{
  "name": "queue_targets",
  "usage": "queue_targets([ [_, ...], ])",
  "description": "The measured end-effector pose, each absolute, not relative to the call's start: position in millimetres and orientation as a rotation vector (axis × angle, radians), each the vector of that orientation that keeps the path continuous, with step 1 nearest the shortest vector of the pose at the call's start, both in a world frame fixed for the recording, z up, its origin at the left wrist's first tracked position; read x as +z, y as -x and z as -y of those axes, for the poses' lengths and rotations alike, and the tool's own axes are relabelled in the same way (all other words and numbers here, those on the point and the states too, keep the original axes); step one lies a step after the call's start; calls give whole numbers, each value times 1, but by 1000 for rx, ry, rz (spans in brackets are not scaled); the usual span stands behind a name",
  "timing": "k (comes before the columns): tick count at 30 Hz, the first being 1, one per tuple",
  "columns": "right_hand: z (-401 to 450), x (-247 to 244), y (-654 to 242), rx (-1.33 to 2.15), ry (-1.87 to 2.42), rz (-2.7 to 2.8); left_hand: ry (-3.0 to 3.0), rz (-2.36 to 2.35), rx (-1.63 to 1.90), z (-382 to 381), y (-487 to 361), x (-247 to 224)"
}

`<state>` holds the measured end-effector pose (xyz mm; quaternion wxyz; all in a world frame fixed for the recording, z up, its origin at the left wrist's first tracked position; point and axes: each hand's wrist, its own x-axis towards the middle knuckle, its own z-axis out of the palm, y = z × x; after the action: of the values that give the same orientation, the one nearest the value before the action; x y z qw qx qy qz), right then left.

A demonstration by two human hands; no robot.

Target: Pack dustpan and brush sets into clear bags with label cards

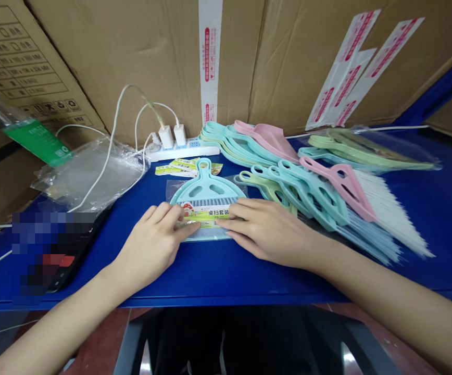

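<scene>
A light blue dustpan and brush set point(209, 188) lies flat on the blue table, in a clear bag with its handle pointing away from me. Across its lower part sits a printed card label point(206, 212) with a red mushroom picture. My left hand point(153, 242) presses on the left edge of the bag and label, its fingers bent together and the thumb on the label. From the right, my right hand point(267, 229) rests on the label's other end with fingers slightly apart. Both hands touch the bagged set; whether either pinches the film is hard to see.
Stacked dustpans point(249, 143) and several brushes point(319, 192) lie to the right, with bagged sets point(374, 151) beyond. Spare labels point(187, 166) and a power strip point(187, 151) are behind. Clear bags point(93, 169), a bottle point(34, 135), cables and a phone point(81, 245) occupy the left.
</scene>
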<state>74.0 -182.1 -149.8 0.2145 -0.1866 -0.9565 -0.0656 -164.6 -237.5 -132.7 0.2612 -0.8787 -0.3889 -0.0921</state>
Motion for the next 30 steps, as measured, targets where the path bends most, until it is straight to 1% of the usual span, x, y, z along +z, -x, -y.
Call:
queue_targets([
  [5,178,-142,-83,-91,584,2666,2342,1148,-275,238,169,-128],
  [11,174,-128,-94,-43,592,2733,2310,1261,-226,238,178,-126],
  [15,172,-128,-95,-24,670,2681,2291,1410,-104,237,178,-127],
  [18,173,-130,-94,13,918,2645,2267,1600,84,237,173,-127],
  [21,177,-129,-90,224,1185,2614,2228,1859,280,236,166,-124],
  [23,180,-126,-87,409,1269,2574,2209,1998,355,235,162,-120],
  [27,187,-125,-83,700,1332,2427,2186,2120,341,236,157,-114],
  [30,194,-132,-82,1103,1282,2153,2176,2114,273,237,157,-113],
])
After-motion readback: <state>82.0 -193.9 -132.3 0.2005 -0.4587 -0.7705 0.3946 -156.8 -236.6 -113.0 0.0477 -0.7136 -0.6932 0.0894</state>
